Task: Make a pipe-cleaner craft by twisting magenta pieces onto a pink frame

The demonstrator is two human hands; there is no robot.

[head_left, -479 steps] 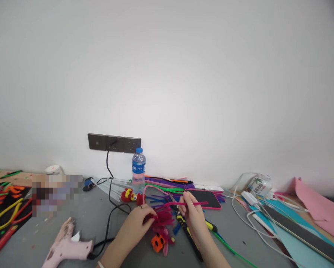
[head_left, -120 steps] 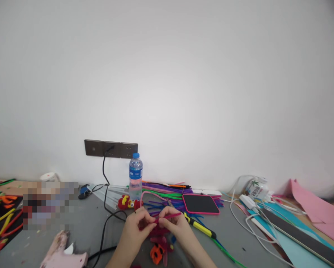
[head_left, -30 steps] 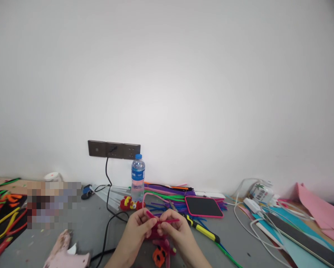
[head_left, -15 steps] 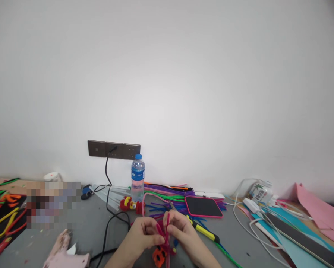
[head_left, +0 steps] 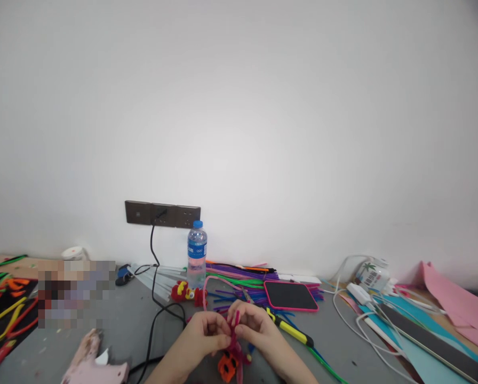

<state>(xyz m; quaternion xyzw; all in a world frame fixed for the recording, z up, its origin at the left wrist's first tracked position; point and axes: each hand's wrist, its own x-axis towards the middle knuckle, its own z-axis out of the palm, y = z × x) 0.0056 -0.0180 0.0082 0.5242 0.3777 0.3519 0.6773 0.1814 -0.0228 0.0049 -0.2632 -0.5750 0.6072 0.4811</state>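
Between my two hands is a magenta pipe cleaner (head_left: 234, 337), its fuzzy tip poking up from the fingers. My left hand (head_left: 209, 335) pinches it from the left with thumb and forefinger. From the right, my right hand (head_left: 254, 326) closes thumb and fingers on the same pipe cleaner. Just below the fingertips sits an orange pipe-cleaner piece (head_left: 226, 367) with black spots. A pink strand hangs beside it, and bits of blue and yellow show under my right hand. The lower part of the work is partly hidden by my hands.
Behind my hands stand a water bottle (head_left: 197, 256), a red and yellow pipe-cleaner figure (head_left: 189, 293), and a phone (head_left: 291, 295) on loose pipe cleaners. A yellow utility knife (head_left: 293, 330) lies right. A black cable (head_left: 154, 298) crosses left; coloured paper (head_left: 435, 336) lies far right.
The two magenta ends, spread in a V before, are now drawn together between my fingertips. My right hand has shifted slightly left, closer to my left hand.
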